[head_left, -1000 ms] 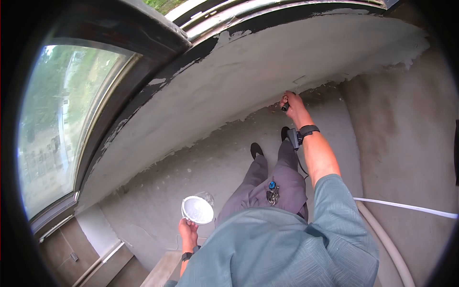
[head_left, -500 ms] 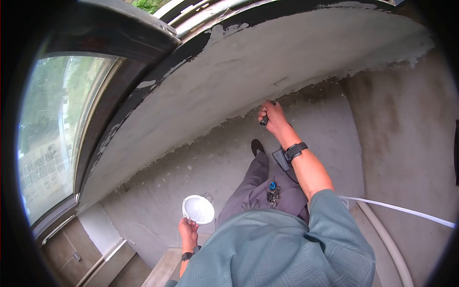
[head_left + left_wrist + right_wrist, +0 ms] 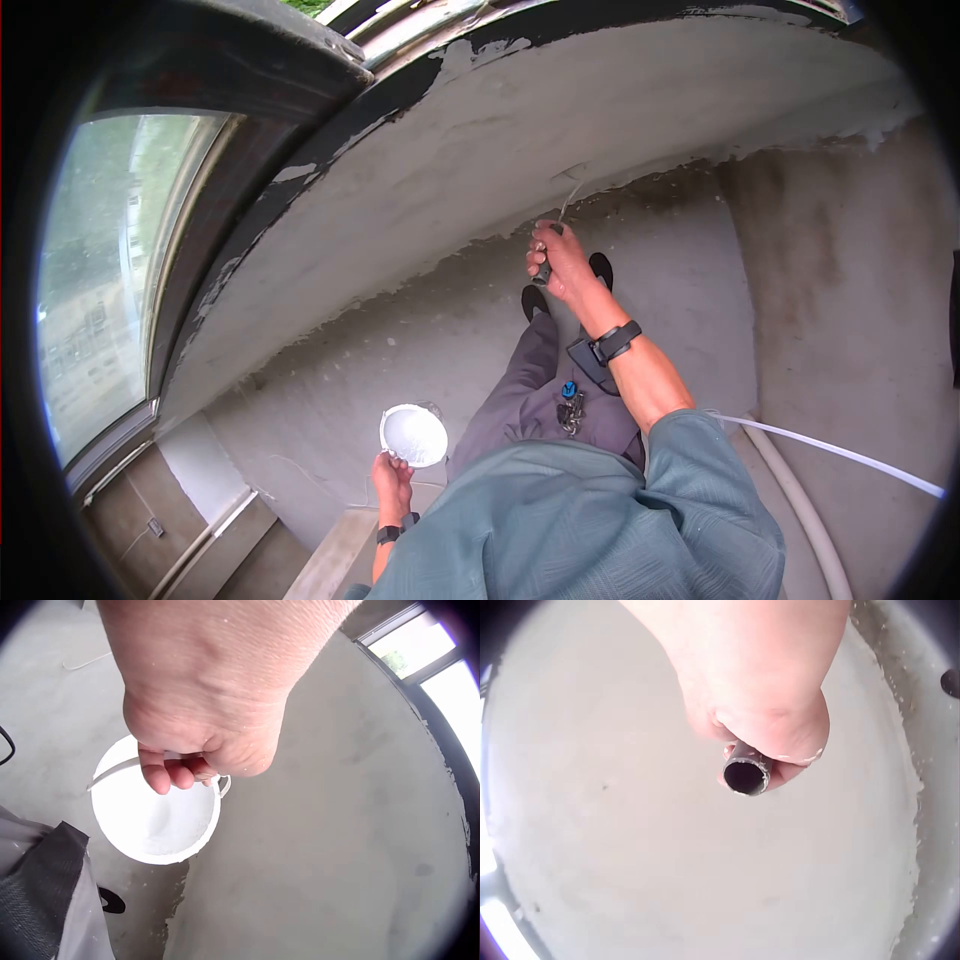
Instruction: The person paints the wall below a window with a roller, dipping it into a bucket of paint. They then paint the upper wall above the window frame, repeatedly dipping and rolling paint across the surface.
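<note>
My left hand (image 3: 392,480) holds a white plastic bucket (image 3: 414,436) at its near side. In the left wrist view the fingers (image 3: 156,778) curl at the strap handle, over the open bucket (image 3: 161,832), whose inside is white. My right hand (image 3: 562,262) grips a tool by its dark tubular handle (image 3: 542,272). A thin pale shaft or blade edge (image 3: 570,200) runs from it toward the wall; I cannot tell the tool's kind. The right wrist view shows the handle's hollow end (image 3: 746,778), specked with white, while the hand (image 3: 757,697) hides the far end.
A low wall (image 3: 520,130) with a smooth grey coat, ragged along its lower edge, curves ahead under the dark window frame (image 3: 290,140). An open glass sash (image 3: 120,260) stands at left. A white strip (image 3: 830,450) and beige pipe (image 3: 800,500) lie at right.
My right hand has moved left and toward my body with the tool, along the wall's lower part. My left hand and the bucket have stayed nearly still.
</note>
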### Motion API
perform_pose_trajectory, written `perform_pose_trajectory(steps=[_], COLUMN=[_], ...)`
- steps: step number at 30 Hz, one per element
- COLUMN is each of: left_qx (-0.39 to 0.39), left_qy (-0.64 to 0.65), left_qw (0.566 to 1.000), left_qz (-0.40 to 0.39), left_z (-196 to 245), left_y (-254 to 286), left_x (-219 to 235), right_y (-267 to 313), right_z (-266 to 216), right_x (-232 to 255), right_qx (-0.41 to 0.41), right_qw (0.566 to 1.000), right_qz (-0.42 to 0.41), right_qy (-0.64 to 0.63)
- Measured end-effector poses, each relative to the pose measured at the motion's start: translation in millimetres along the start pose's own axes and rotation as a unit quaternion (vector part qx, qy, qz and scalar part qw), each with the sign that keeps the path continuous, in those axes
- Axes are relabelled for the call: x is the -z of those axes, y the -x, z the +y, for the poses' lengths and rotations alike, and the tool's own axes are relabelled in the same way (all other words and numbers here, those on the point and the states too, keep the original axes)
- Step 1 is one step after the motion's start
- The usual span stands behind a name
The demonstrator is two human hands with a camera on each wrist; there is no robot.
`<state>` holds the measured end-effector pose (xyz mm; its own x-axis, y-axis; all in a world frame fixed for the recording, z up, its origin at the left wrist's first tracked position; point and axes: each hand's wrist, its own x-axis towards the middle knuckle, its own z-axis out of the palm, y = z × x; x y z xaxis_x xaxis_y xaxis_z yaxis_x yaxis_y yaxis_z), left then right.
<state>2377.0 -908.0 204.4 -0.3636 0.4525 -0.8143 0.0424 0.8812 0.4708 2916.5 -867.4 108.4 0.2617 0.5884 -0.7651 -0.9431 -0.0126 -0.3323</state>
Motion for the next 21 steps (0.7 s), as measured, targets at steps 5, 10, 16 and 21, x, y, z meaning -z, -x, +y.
perform_pose_trajectory(steps=[5, 10, 16, 21], left_qx=[0.007, -0.003, -0.003, 0.004], left_qy=[0.002, 0.003, 0.027, 0.042], left_qw=[1.000, 1.000, 0.999, 0.999], left_qz=[-0.005, 0.016, 0.024, 0.018], left_z=[-5.8, -2.9, -9.0, -16.6], left_y=[-7.3, 0.9, 8.0, -0.4], left_x=[-0.8, 3.4, 5.1, -5.3], right_y=[-5.9, -123.4, -112.0, 2.4], right_z=[7.3, -27.2, -1.8, 45.8], right_x=[5.0, 104.6, 71.2, -30.9], right_qx=[-0.015, -0.051, -0.043, -0.052], right_qw=[1.000, 0.999, 0.998, 0.998], right_qz=[-0.017, 0.016, -0.005, -0.034], right_qy=[0.011, -0.013, -0.051, -0.001])
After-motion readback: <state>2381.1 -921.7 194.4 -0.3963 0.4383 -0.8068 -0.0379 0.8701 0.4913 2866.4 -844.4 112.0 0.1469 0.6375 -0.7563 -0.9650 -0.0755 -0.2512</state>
